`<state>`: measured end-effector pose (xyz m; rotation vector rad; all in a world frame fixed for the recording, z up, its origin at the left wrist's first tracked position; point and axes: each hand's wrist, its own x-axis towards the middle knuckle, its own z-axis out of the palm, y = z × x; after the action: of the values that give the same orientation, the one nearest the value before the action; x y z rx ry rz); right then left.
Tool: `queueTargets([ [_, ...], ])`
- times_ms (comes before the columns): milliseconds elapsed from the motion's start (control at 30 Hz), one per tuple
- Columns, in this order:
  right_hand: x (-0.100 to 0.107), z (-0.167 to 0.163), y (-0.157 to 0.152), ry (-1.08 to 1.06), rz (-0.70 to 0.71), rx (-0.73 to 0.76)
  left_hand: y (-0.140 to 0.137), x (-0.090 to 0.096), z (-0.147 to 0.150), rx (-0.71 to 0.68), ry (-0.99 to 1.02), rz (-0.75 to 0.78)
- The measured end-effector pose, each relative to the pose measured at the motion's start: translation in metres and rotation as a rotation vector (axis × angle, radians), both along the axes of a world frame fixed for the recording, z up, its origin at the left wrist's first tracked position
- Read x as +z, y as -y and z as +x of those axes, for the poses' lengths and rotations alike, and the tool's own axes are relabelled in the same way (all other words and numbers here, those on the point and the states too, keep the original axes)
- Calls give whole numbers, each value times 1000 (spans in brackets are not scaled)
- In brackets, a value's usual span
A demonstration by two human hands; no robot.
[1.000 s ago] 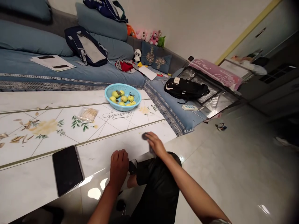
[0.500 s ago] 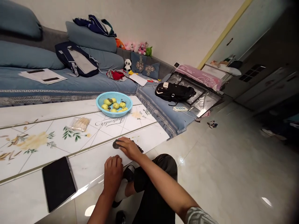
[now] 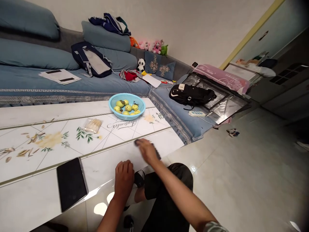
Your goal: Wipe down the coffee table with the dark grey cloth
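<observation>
My right hand (image 3: 147, 150) lies on the white tiled table (image 3: 48, 154) near its front right corner, pressing a dark cloth-like thing (image 3: 158, 154) flat against the top; hand and cloth are motion-blurred. My left hand (image 3: 123, 176) rests on the table's front edge, fingers curled over it, holding nothing else. A black tablet (image 3: 71, 183) lies flat to the left of my left hand.
A blue basket (image 3: 125, 111) of yellow-green fruit stands at the table's far side, a clear packet of toothpicks (image 3: 92, 125) to its left. Seed husks (image 3: 26, 141) lie scattered at far left. Beyond is a blue sofa (image 3: 101, 80) with bags and papers. My knee (image 3: 173, 174) is below the table corner.
My right hand slid the dark cloth left along the table, then back to the right. My left hand stayed on the table edge.
</observation>
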<state>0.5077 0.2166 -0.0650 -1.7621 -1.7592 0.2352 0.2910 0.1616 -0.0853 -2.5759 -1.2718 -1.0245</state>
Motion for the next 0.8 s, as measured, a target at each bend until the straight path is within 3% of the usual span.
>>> queueTargets([
  [67,-17,-22,13,-22,38,231,0,-1,0,-3,-8,-11],
  [133,-16,1,26,-16,52,277,0,-2,0,-3,4,-12],
  [233,5,70,30,38,38,49,1,-4,1,2,4,7],
  [300,15,90,22,65,48,-79,2,-5,1,13,-11,24],
  [400,9,50,12,82,55,-90,2,-6,1,24,-30,27],
  [467,0,8,14,94,47,16,2,-5,0,15,-36,7],
  [533,-1,-10,19,120,17,97,2,-5,0,8,-33,-8],
  [600,9,7,22,152,-20,56,3,-4,0,17,-21,-1],
  [700,32,53,18,193,-39,-134,4,-4,2,39,11,17],
  [800,32,47,6,215,-38,-175,4,-5,3,49,36,-3],
])
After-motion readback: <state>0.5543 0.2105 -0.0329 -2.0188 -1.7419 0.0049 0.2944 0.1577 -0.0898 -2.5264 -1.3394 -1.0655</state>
